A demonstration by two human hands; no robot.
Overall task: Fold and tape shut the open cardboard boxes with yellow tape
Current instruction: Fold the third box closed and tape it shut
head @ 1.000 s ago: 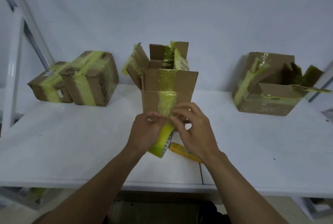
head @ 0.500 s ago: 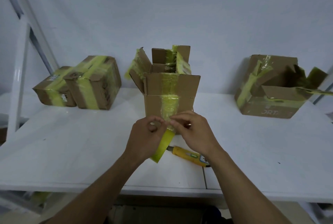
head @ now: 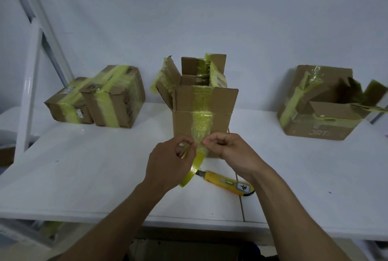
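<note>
An open cardboard box [head: 222, 122] stands upright in the middle of the white table [head: 84, 166], its top flaps raised, with yellow tape running down its front face. A loose strip of yellow tape [head: 194, 168] hangs from that face toward the table. My left hand [head: 170, 162] pinches the strip's left edge low on the box front. My right hand [head: 228, 151] pinches its right edge, fingers curled. The bottom of the box front is hidden behind both hands.
A yellow utility knife [head: 226, 183] lies on the table just behind my right wrist. Two taped-shut boxes [head: 111, 101] sit at the back left. Another open box [head: 323, 111] with loose tape stands at the back right. A white frame post [head: 29, 97] rises on the left.
Both hands stay at the lower front of the middle box, pinching the tape. The loose strip hangs a little straighter, and more of the knife shows.
</note>
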